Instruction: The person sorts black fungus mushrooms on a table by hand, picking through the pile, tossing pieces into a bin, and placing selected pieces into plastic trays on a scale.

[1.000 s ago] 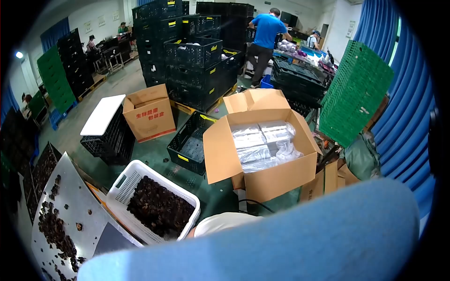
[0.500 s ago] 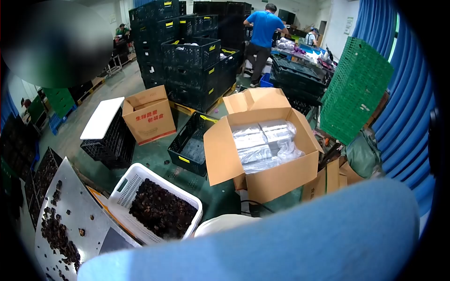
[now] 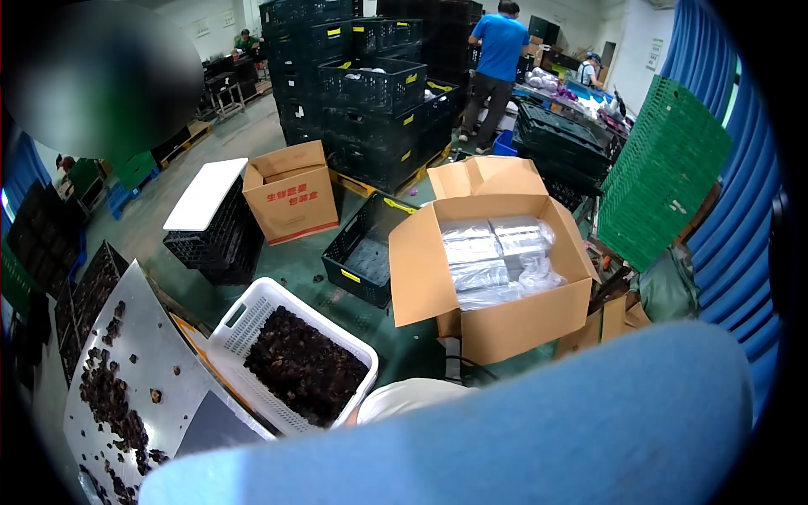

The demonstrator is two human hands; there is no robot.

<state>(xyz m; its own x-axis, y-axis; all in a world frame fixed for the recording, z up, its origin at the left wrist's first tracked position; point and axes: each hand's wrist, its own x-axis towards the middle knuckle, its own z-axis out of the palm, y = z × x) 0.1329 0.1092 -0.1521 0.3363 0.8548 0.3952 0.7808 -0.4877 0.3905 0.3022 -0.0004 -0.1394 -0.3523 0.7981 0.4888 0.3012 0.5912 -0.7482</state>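
Neither of my hands shows. A large out-of-focus blue fabric shape (image 3: 471, 421) fills the bottom of the view and hides what lies under it. Just above it, a rounded patch of white cloth (image 3: 408, 396) pokes out. Left of that stands a white plastic basket (image 3: 225, 347), part-filled with dark, crinkled pieces like wood ear mushrooms (image 3: 303, 362). More such pieces lie scattered on a metal table (image 3: 189, 370) at the lower left. An open cardboard box (image 3: 526, 332) holds stacked clear plastic packaging (image 3: 497, 252).
A black crate (image 3: 358, 290) and a second open carton (image 3: 295, 206) stand on the green floor. A white board (image 3: 206, 194) lies on black crates. Tall black crate stacks (image 3: 370, 135), green crates (image 3: 665, 177) and blue curtains (image 3: 715, 269) stand beyond. A person in blue (image 3: 501, 59) stands behind.
The whole scene has shifted right and slightly upward or downward in places as the camera turned left. The person in blue has changed stance. The basket and boxes keep their places.
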